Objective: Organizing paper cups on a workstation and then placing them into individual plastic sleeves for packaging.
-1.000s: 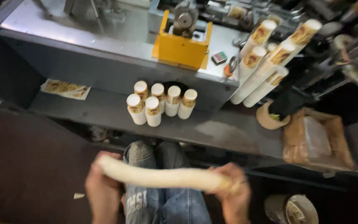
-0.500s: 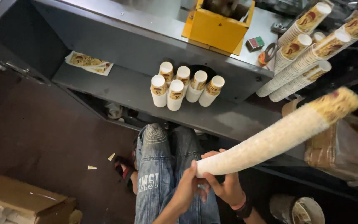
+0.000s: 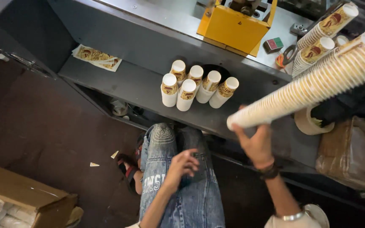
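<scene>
A long nested stack of printed paper cups (image 3: 313, 86) slants from the middle of the view up toward the top right. My right hand (image 3: 256, 143) grips its lower end from beneath. My left hand (image 3: 181, 165) hangs free above my jeans-clad knee, fingers loosely spread, holding nothing. Several short upside-down stacks of cups (image 3: 195, 86) stand on the grey metal shelf (image 3: 127, 84) in front of me.
More cup stacks (image 3: 324, 29) lean at the upper right beside a yellow machine housing (image 3: 231, 27). Printed flat sheets (image 3: 96, 57) lie at the shelf's left end. A tape roll (image 3: 309, 122) and wrapped bundle (image 3: 351, 152) sit right. A cardboard box (image 3: 26, 200) stands bottom left.
The long cup stack swung from level across my lap up to the right. My left hand let go of it; only my right hand holds it now.
</scene>
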